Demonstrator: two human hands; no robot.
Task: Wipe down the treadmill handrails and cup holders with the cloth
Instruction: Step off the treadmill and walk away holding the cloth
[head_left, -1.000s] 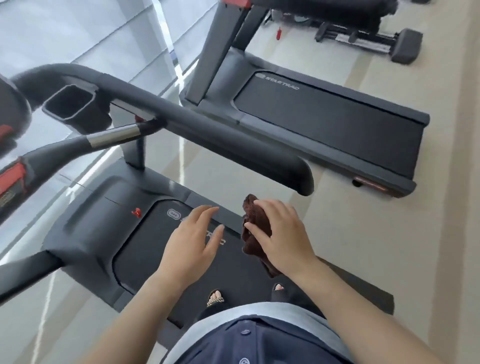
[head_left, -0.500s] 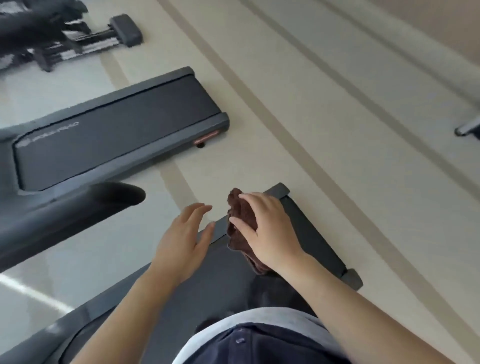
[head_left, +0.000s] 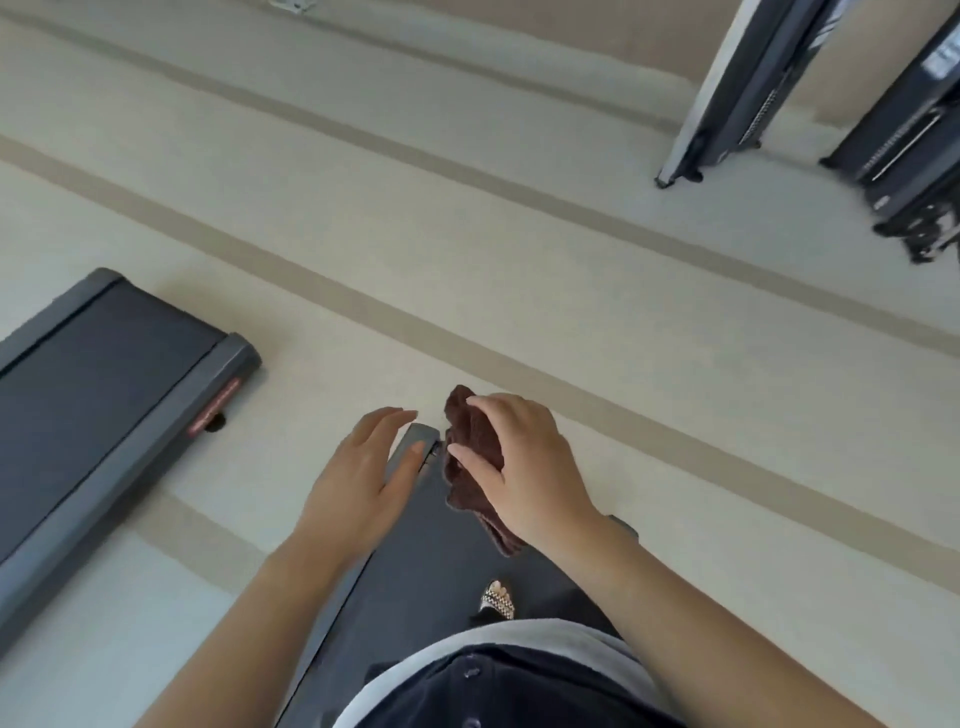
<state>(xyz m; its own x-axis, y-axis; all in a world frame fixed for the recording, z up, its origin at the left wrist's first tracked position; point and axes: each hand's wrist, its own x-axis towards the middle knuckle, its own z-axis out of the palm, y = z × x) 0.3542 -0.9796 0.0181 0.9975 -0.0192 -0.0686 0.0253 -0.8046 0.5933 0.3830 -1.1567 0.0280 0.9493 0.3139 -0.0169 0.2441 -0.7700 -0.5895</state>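
Observation:
My right hand (head_left: 524, 467) grips a bunched dark brown cloth (head_left: 470, 452) at waist height, with a tail of it hanging below the palm. My left hand (head_left: 366, 467) hovers just left of the cloth, fingers apart and holding nothing. Both hands are above the rear end of the dark treadmill deck (head_left: 431, 561) that I stand on. No handrail or cup holder is in view.
A second treadmill's deck (head_left: 98, 410) lies on the floor to the left. Dark gym machines (head_left: 748, 88) stand at the upper right. Pale floor with tan stripes (head_left: 467, 291) stretches ahead. One sandalled foot (head_left: 497, 597) shows on the deck.
The view has swung right, away from the console: the handrail and cup holder have left the frame and the deck's rear end and open floor came in. Hands keep their pose with the cloth.

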